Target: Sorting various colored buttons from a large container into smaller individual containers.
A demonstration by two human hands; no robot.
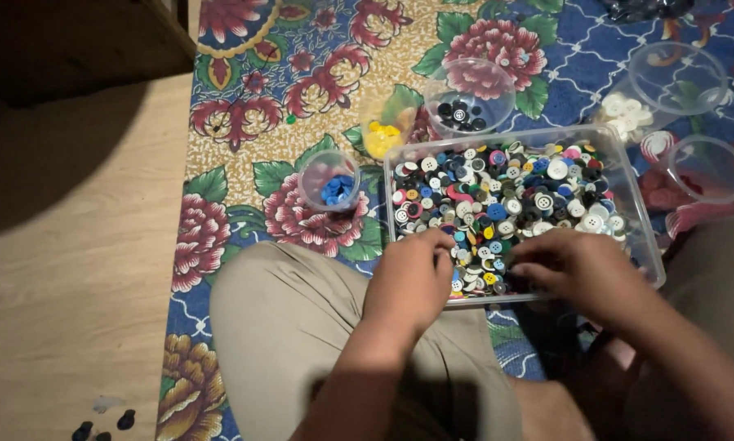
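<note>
Nearest the camera, a bent knee in tan cloth (285, 327) fills the foreground. Above it, the left hand (408, 282) rests curled at the near edge of a clear plastic tray (640, 237); whether it holds anything cannot be told. The right hand (575, 265) lies just beside it, fingers (524, 257) pinched narrowly among the mixed buttons (506, 196) inside the tray. Farther off on the flowered mat (244, 106) stand small clear cups: blue buttons (334, 189), yellow buttons (381, 137), black buttons (461, 114), white buttons (624, 110).

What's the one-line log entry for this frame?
left hand: in button tray near edge | right hand: picking among mixed buttons | blue-button cup: left of tray
</note>
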